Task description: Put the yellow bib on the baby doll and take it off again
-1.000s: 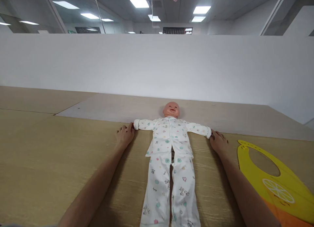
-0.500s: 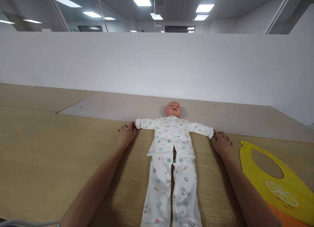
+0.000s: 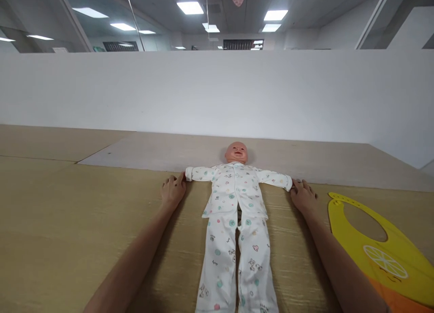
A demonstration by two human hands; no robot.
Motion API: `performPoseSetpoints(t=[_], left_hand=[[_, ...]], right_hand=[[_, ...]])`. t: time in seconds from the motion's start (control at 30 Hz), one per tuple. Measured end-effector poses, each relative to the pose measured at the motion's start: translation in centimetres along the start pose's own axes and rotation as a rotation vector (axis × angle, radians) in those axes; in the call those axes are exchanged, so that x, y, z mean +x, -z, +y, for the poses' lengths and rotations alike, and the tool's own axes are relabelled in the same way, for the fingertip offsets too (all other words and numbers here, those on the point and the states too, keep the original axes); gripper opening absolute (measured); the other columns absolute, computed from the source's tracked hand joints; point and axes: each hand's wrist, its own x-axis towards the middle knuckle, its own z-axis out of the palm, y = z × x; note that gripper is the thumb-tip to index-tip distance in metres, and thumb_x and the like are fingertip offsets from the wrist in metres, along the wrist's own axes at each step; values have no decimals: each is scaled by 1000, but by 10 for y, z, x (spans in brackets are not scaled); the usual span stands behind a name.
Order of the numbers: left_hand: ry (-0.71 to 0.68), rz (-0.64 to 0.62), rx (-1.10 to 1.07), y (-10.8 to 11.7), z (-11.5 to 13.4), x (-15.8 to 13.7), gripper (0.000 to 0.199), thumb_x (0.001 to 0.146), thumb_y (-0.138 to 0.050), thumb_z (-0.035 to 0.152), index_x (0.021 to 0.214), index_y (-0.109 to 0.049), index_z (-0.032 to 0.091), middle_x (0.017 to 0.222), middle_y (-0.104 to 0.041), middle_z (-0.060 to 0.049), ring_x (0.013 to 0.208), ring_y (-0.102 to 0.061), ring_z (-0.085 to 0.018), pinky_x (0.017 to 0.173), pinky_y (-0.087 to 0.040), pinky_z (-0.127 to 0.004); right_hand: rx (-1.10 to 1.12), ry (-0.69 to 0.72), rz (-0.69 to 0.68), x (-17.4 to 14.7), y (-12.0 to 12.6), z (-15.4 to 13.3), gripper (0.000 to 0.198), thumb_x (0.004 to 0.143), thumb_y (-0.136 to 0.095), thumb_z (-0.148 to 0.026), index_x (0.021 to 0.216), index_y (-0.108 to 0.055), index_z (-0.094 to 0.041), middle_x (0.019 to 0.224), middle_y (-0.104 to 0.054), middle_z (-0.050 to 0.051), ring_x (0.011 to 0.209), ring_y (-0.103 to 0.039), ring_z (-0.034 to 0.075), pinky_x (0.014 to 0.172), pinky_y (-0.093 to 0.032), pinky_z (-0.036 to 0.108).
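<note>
A baby doll point(image 3: 236, 154) lies on its back with its arms spread wide. It wears a white long-sleeved top point(image 3: 225, 186) and matching white pants point(image 3: 219, 263), both printed with small coloured figures. At the end of the sleeve on the left, my left hand point(image 3: 173, 189) has its fingers closed on the doll's hand, which they mostly cover. On the opposite side my right hand point(image 3: 303, 195) grips the doll's other hand at the cuff, its fingers bent over it. The lower ends of the pants run out of view.
To the right of my right forearm lies a yellow and orange bib point(image 3: 359, 245) with a citrus-slice print. The tabletop point(image 3: 68, 222) is tan, with a paler strip point(image 3: 162, 150) along the back. A white wall point(image 3: 203, 91) rises behind it, with glass panes above.
The view has tilted and shifted slightly, so everything sits a little differently in the picture. Both hands stay at the doll's hands, and the doll's pose looks the same.
</note>
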Motion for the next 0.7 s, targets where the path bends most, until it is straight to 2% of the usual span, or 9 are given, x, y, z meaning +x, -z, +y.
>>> performPoseSetpoints(t=[0.2,0.4,0.7], left_hand=[[7,6,20,-2,0,0,45,94,-38,26,134,-58,25,110,-65,-16,102,-61,-31,81,-47,-39],[12,19,31,-1,1,-3,45,94,-38,26,135,-57,25,110,-65,-16,102,-61,-31,80,-48,-39],[28,1,8,-1,0,-2,46,94,-37,24,136,-56,27,112,-64,-17,104,-61,-32,80,-49,-40]], right_hand=[[10,-3,-15,1,1,1,53,94,-31,-32,144,-47,-29,147,-45,13,132,-44,33,105,-35,55],[0,-39,-27,0,3,0,52,94,-32,-34,144,-47,-32,150,-40,13,135,-41,34,105,-34,56],[0,-43,-25,1,2,0,52,93,-34,-33,144,-47,-32,149,-42,12,134,-42,34,105,-34,55]])
